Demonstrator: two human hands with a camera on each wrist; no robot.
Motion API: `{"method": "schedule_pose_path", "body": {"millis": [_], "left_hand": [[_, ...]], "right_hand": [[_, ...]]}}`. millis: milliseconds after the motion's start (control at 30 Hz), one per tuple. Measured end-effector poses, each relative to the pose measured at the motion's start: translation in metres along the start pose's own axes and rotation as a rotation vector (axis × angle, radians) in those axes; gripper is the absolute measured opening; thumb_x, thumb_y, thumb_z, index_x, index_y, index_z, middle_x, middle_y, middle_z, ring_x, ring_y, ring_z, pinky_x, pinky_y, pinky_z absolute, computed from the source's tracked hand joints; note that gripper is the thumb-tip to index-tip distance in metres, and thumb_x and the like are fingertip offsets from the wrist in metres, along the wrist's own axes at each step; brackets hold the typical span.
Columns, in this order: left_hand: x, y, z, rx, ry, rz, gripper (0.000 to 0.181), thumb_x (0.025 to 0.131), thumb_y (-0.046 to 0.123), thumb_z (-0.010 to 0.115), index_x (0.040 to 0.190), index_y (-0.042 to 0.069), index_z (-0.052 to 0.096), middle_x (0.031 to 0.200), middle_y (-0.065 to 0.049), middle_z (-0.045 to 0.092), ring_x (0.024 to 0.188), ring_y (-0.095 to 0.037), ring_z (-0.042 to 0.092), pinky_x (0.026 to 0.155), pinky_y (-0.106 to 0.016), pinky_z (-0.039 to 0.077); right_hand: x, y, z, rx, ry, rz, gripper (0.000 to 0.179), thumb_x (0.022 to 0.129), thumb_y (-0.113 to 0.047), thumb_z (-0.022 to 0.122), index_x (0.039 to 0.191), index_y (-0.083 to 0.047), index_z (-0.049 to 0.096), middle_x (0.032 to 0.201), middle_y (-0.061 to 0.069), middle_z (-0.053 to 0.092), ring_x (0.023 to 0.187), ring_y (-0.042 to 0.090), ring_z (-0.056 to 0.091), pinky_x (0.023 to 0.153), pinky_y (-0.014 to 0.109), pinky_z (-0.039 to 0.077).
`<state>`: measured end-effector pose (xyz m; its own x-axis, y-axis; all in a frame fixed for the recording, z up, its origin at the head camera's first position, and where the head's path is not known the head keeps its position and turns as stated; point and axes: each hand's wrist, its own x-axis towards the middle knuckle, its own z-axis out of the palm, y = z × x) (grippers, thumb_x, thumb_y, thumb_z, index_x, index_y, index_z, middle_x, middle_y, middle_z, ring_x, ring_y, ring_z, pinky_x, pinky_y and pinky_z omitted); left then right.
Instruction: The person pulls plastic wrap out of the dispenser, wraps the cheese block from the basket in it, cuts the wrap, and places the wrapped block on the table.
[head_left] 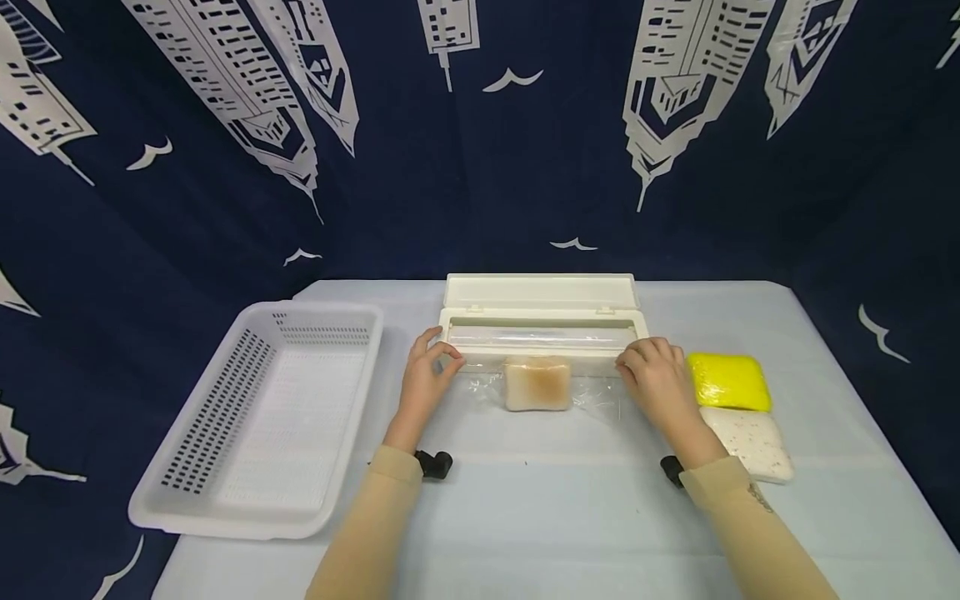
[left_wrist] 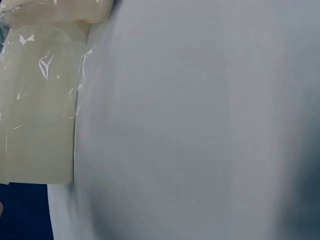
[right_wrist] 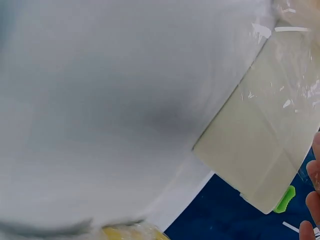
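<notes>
A white plastic-wrap dispenser box [head_left: 540,292] lies with its lid raised at the far side of the table. Clear plastic wrap [head_left: 596,393] extends from it across its front edge. On the wrap, against the box, is a whitish block with a browned face [head_left: 537,385], like a slice of bread. My left hand [head_left: 427,379] pinches the wrap between thumb and forefinger at the box's left front corner. At the right front corner my right hand [head_left: 660,383] pinches the wrap with bent fingers. In the right wrist view, fingers [right_wrist: 314,200] show at the right edge.
On the left stands a white perforated basket [head_left: 352,417]. A bright yellow wrapped block [head_left: 729,382] and a white speckled block [head_left: 750,442] lie beside my right forearm. A green tab [right_wrist: 284,200] sticks out at the box's end. A dark printed cloth [head_left: 480,167] hangs behind the table.
</notes>
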<state>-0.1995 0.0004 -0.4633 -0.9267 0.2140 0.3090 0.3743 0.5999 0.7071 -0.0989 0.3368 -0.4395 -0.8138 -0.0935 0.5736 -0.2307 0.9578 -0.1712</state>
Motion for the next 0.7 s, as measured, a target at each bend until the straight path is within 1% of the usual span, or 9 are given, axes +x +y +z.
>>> {"method": "schedule_pose_path", "body": {"millis": [100,200,300,367,400,467,567,633,700], "left_hand": [[-0.004,0.003,-0.002,0.059,0.035,0.076,0.013,0.083,0.018,0.078,0.081,0.009,0.069,0.130,-0.012,0.060,0.130,-0.035,0.047,0.107,-0.048,0.043],[-0.009,0.008,-0.004,0.133,0.046,0.140,0.011,0.084,0.015,0.078,0.082,0.009,0.069,0.115,-0.009,0.067,0.119,-0.031,0.053,0.103,-0.043,0.046],[-0.013,0.012,-0.003,0.202,0.029,0.176,0.010,0.084,0.014,0.077,0.084,0.010,0.068,0.100,-0.005,0.071,0.110,-0.027,0.056,0.099,-0.039,0.047],[-0.015,0.014,-0.001,0.232,0.004,0.188,0.010,0.085,0.013,0.077,0.087,0.011,0.068,0.095,-0.003,0.072,0.106,-0.025,0.058,0.096,-0.037,0.048],[-0.016,0.014,-0.001,0.244,-0.009,0.188,0.011,0.086,0.014,0.076,0.090,0.010,0.067,0.095,-0.003,0.071,0.105,-0.024,0.058,0.095,-0.036,0.048],[-0.016,0.015,0.001,0.262,-0.021,0.193,0.018,0.086,0.014,0.076,0.101,0.009,0.066,0.100,-0.006,0.068,0.103,-0.025,0.058,0.091,-0.036,0.050],[-0.013,0.017,0.003,0.273,-0.025,0.185,0.032,0.086,0.015,0.077,0.115,0.008,0.064,0.108,-0.011,0.060,0.100,-0.027,0.056,0.086,-0.037,0.050],[-0.011,0.017,0.003,0.281,-0.012,0.185,0.032,0.085,0.014,0.077,0.115,0.008,0.066,0.108,-0.013,0.055,0.098,-0.027,0.054,0.082,-0.037,0.050],[-0.008,0.017,0.005,0.295,0.011,0.192,0.022,0.084,0.014,0.078,0.104,0.010,0.071,0.105,-0.012,0.055,0.094,-0.026,0.053,0.079,-0.036,0.049]], "right_hand": [[-0.005,-0.002,0.001,-0.003,0.019,0.007,0.007,0.080,0.000,0.075,0.082,-0.002,0.069,0.085,0.012,0.067,0.088,0.034,0.056,0.073,0.045,0.039],[-0.011,-0.004,0.001,-0.006,0.026,0.009,0.006,0.081,-0.001,0.075,0.085,-0.002,0.070,0.084,0.013,0.070,0.084,0.034,0.057,0.072,0.043,0.038],[-0.017,-0.006,0.000,-0.014,0.025,0.004,0.009,0.081,-0.002,0.075,0.089,-0.001,0.071,0.086,0.014,0.071,0.083,0.034,0.058,0.071,0.043,0.037],[-0.021,-0.008,-0.001,-0.023,0.025,-0.002,0.012,0.080,-0.001,0.076,0.091,0.000,0.072,0.086,0.014,0.072,0.083,0.035,0.059,0.071,0.042,0.038],[-0.023,-0.009,-0.001,-0.027,0.022,-0.005,0.013,0.079,-0.002,0.077,0.091,0.000,0.072,0.085,0.014,0.072,0.083,0.035,0.059,0.070,0.042,0.038],[-0.025,-0.011,-0.002,-0.035,0.020,-0.009,0.014,0.079,-0.002,0.077,0.092,0.000,0.072,0.085,0.013,0.072,0.082,0.034,0.060,0.070,0.042,0.039],[-0.028,-0.014,-0.002,-0.041,0.016,-0.011,0.016,0.079,-0.002,0.078,0.094,0.000,0.073,0.085,0.013,0.072,0.081,0.033,0.062,0.072,0.041,0.042],[-0.028,-0.015,-0.002,-0.039,0.017,-0.007,0.017,0.079,-0.001,0.078,0.095,0.001,0.073,0.086,0.013,0.072,0.082,0.033,0.062,0.073,0.042,0.043],[-0.028,-0.016,-0.001,-0.032,0.016,-0.002,0.017,0.078,0.000,0.078,0.094,0.001,0.073,0.085,0.013,0.072,0.081,0.033,0.062,0.073,0.042,0.044]]}}
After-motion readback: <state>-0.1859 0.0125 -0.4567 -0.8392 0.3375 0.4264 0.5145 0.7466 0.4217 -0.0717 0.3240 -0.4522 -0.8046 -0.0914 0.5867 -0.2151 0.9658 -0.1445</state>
